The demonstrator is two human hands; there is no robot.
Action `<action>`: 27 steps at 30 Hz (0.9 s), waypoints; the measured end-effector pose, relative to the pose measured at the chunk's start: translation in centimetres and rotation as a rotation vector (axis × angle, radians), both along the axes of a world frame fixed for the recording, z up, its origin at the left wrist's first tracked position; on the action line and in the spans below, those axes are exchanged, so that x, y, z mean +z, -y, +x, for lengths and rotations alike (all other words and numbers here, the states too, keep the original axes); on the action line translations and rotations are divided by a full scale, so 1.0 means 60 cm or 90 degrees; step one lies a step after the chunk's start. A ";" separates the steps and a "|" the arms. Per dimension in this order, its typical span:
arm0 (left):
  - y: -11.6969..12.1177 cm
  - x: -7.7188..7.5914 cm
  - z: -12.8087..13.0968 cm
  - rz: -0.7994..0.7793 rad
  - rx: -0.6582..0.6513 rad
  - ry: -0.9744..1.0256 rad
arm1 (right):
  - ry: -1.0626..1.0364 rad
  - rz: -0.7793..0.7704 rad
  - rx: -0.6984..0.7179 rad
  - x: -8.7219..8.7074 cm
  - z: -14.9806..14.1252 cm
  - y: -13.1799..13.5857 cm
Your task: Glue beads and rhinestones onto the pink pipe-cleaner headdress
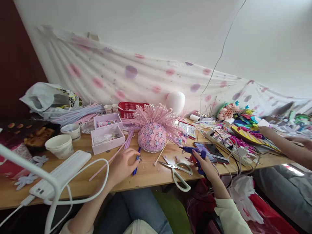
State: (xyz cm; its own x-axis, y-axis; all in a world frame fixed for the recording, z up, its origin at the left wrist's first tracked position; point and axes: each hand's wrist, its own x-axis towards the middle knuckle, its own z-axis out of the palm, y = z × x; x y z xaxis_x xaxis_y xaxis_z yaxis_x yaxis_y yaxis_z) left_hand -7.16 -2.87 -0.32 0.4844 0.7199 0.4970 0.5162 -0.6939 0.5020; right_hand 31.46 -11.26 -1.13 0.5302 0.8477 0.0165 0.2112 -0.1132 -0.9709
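My right hand (204,162) is wrapped round a blue glue gun (188,149), whose nozzle points left toward the flower piece. My left hand (125,164) has its fingers curled over a slim blue tool (135,168) at the table; they appear to pinch it, and its exact kind is unclear. Between and beyond my hands stands a dome (152,138) covered in small pink and lilac flowers, edged with beads. Pink feathery stems (156,115) fan up behind it. White-handled scissors (179,170) lie open at the table edge, near a thin stick (159,156).
White boxes (108,141) of beads, paper cups (59,146) and a power bank (60,174) with a looping white cable occupy the left. Phones (207,151) and a power strip (226,146) lie right. A red basket (126,110) and foam head (175,102) stand behind; another person's arm (278,143) reaches in.
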 end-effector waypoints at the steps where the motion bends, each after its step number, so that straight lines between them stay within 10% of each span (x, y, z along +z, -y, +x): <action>1: 0.014 -0.006 -0.002 -0.011 -0.010 -0.006 | 0.030 -0.010 0.002 0.003 0.001 0.003; 7: 0.081 -0.050 0.030 -0.047 -0.034 -0.110 | 0.163 -0.084 0.001 0.012 0.002 -0.007; 18: 0.083 -0.133 0.049 0.099 0.177 -0.064 | 0.194 -0.163 -0.054 -0.009 0.022 -0.018; 27: 0.068 -0.118 0.030 0.064 0.245 -0.086 | 0.261 -0.159 -0.086 0.004 -0.001 -0.037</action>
